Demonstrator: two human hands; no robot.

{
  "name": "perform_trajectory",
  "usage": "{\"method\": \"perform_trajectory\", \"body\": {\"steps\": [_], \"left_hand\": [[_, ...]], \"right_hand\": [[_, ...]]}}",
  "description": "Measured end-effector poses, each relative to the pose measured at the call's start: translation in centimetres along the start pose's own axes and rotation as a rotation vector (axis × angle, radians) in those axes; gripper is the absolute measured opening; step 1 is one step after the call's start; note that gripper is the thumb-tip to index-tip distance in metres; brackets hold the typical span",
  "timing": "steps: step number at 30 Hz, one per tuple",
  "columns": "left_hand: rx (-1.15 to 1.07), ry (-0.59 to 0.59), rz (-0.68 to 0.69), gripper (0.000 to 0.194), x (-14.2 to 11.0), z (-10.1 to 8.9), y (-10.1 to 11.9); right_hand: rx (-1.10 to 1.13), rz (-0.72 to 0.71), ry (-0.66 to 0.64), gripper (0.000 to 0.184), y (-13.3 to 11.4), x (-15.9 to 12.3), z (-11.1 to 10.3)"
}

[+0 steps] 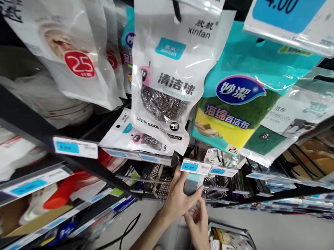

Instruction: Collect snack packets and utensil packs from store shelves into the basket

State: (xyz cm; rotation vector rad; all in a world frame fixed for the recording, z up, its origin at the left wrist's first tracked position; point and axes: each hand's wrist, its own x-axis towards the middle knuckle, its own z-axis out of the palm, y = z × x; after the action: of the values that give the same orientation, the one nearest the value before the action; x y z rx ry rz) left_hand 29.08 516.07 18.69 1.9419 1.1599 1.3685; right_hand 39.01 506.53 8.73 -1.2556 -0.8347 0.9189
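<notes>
My left hand [177,198] is closed around a small grey and light-blue package [191,183], just below a shelf price tag reading 12.80 [195,166]. Part of the package is behind my fingers, and its kind cannot be made out. Close under it, my right hand [199,220] has its fingers bent in at the package's lower end. Above both hands hang a white bag with a steel wool cleaning ball [162,102] and a turquoise pack of sponge scouring cloths [232,95].
A basket [235,230] with several packaged goods stands on the floor at lower right. White packets [73,41] hang at upper left. Shelf edges with price tags [75,148] run along the left. A black cable [129,227] hangs low, and a red-handled item [65,190] lies on a lower shelf.
</notes>
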Motion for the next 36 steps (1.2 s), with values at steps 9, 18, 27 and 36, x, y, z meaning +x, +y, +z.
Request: {"method": "perform_trajectory", "body": {"steps": [9, 18, 27, 36], "left_hand": [[0.083, 0.069, 0.161, 0.042, 2.7, 0.2, 0.1], [0.129, 0.103, 0.244, 0.041, 2.5, 0.3, -0.4], [0.19, 0.1, 0.241, 0.046, 2.1, 0.5, -0.6], [0.156, 0.024, 0.141, 0.061, 2.1, 0.5, -1.0]], "right_hand": [[-0.037, -0.013, -0.053, 0.068, -0.6, 2.6, 0.9], [0.052, -0.006, -0.091, 0.075, -1.3, 2.8, 1.9], [0.118, 0.014, -0.102, 0.072, -0.2, 2.6, 1.7], [0.113, 0.006, -0.02, 0.061, 0.5, 2.4, 1.9]]}}
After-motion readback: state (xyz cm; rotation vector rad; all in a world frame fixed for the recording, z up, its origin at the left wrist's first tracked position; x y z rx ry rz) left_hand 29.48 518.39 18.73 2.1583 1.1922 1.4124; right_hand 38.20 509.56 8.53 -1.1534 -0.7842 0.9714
